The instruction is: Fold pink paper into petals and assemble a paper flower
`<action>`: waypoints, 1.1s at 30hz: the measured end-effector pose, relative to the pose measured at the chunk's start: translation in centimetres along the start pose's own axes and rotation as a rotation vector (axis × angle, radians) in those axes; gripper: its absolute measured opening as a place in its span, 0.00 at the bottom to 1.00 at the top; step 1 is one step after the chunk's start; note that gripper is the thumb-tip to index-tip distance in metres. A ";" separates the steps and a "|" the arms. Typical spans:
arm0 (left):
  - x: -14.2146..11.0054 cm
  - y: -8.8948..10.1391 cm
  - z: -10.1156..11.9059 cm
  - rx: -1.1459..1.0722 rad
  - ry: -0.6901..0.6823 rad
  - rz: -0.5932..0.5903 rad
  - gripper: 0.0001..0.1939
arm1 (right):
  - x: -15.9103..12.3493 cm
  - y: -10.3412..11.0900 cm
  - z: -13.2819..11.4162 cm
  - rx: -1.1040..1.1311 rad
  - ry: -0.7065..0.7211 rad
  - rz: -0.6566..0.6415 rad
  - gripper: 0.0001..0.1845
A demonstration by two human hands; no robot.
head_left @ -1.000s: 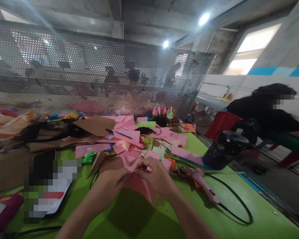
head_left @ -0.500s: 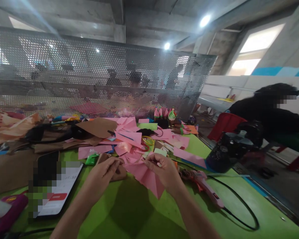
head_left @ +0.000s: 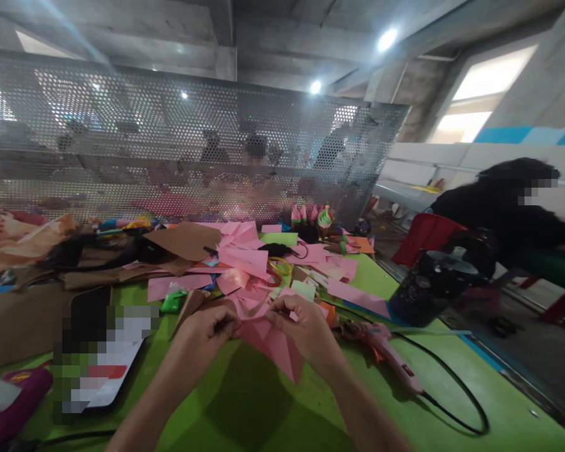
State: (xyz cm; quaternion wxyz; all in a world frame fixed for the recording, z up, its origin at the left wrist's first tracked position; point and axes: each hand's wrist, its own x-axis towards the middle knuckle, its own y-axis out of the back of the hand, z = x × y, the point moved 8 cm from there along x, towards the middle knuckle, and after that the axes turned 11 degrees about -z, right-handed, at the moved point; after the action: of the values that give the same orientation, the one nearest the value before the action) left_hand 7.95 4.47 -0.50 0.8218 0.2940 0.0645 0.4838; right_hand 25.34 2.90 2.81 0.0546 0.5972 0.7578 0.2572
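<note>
A creased sheet of pink paper (head_left: 275, 348) hangs between my two hands, just above the green table (head_left: 245, 408). My left hand (head_left: 214, 326) pinches its left edge between thumb and fingers. At the upper right edge, my right hand (head_left: 299, 323) grips the paper the same way. The sheet's lower part fans out in folds and points down toward me. Behind the hands lies a heap of pink paper scraps (head_left: 242, 257). A small green packet (head_left: 174, 301) sits beyond my left wrist.
To the right lies a pink glue gun (head_left: 395, 358) with a looping black cord. Past it stands a dark bottle (head_left: 433, 285). A phone (head_left: 110, 370) rests at left, near brown paper (head_left: 19, 326). Decorated cones (head_left: 324, 220) stand by the perforated screen (head_left: 193, 138). A person (head_left: 508, 201) sits at right.
My left hand has shifted right, closer to my right hand, and the paper between them is bunched more. A blue stick-like thing on the pink scraps no longer shows.
</note>
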 end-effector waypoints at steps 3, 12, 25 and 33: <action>0.1 -0.1 -0.2 0.031 0.000 -0.025 0.11 | -0.1 0.0 0.0 0.000 0.006 0.006 0.08; 0.1 -0.5 2.3 0.209 -0.088 -0.062 0.12 | -0.3 -0.6 -0.7 -0.121 0.054 0.028 0.04; 0.1 -0.9 2.6 0.259 -0.089 -0.087 0.11 | -0.4 -1.5 -0.8 -0.137 0.052 -0.025 0.04; 0.3 -1.6 2.5 0.309 -0.074 -0.110 0.13 | -0.4 -1.7 -1.2 -0.125 0.070 0.000 0.06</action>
State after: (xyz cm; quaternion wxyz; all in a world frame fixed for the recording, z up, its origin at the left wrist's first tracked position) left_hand 10.31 3.07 0.75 0.7939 0.4302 0.1239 0.4114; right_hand 23.48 1.92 2.99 0.0655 0.5832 0.7416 0.3249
